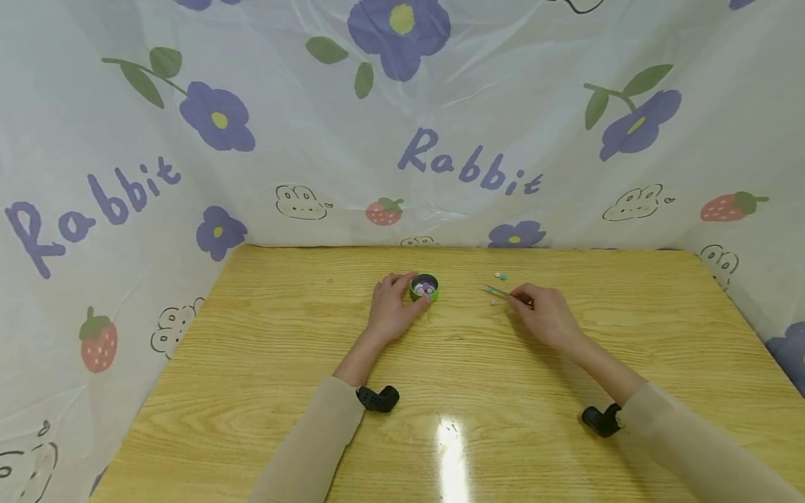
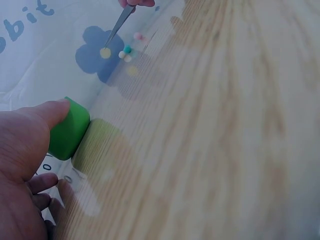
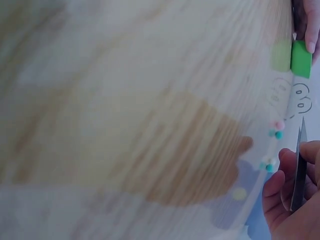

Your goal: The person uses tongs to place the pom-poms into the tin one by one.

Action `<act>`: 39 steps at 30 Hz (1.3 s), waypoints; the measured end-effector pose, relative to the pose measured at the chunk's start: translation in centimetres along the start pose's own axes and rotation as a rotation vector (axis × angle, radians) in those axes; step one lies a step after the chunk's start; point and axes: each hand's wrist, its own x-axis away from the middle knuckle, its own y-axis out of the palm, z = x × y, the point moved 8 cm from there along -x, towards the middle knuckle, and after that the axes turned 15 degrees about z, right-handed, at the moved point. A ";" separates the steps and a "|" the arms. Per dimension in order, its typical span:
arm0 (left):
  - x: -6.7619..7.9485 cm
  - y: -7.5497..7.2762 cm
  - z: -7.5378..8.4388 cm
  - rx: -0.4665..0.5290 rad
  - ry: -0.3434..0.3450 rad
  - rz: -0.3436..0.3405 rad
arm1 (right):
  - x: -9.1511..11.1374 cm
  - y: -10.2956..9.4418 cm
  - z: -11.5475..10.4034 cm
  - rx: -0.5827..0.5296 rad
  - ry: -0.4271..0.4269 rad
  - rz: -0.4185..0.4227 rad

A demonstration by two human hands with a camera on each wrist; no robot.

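Gripping the tweezers [image 3: 299,180] in the right hand [image 1: 548,316], slim shanks pinched between thumb and fingers; curling the left hand [image 1: 391,307] around the green tin [image 2: 74,129], thumb to the near side, a finger to the far side. Hard to tell whether fully closed at the tips; seemingly carrying nothing there.

Liable, if closed off-centre on so small and round a surface, to flick away the teal ball [image 1: 490,289]. Liable also to brush the pale pink ball [image 1: 493,302] just beside it, or, if reaching too far, to scatter the pale-and-blue pair [image 1: 503,277] beyond. Likely to shoot a ball out if squeezed too hard; likely to drop one short of the tin if held too loosely. At the tin, at risk of sliding or tipping it by pushing on the rim with the left hand slack, perhaps spilling the purple and pale pieces [image 1: 425,287] inside.

For the tweezers, placed low over the worktop [image 1: 302,391] between right hand and tin, nearer the hand: pointing tips-first to the left, roughly tinward. Along the long axis, running mostly sideways in the head view, slanting slightly away from the person toward the tips.
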 end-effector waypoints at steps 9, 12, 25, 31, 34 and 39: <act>0.0 -0.2 0.2 0.002 -0.014 -0.003 | 0.2 -0.2 0.4 -0.003 0.014 -0.008; 0.0 -0.3 0.2 0.005 -0.018 -0.003 | 0.2 -0.2 0.5 0.002 0.006 -0.002; 0.0 0.0 0.1 0.004 -0.019 -0.005 | 1.5 -0.9 1.2 0.061 -0.015 -0.010; 0.0 -0.1 0.1 0.003 -0.011 -0.002 | 1.9 -1.1 1.3 0.063 -0.030 -0.012; 0.0 -0.1 0.1 0.006 -0.010 -0.004 | 2.0 -1.1 1.2 0.055 -0.029 -0.012; 0.1 -0.1 0.1 0.010 -0.019 -0.011 | 2.0 -1.2 1.1 0.055 -0.028 -0.014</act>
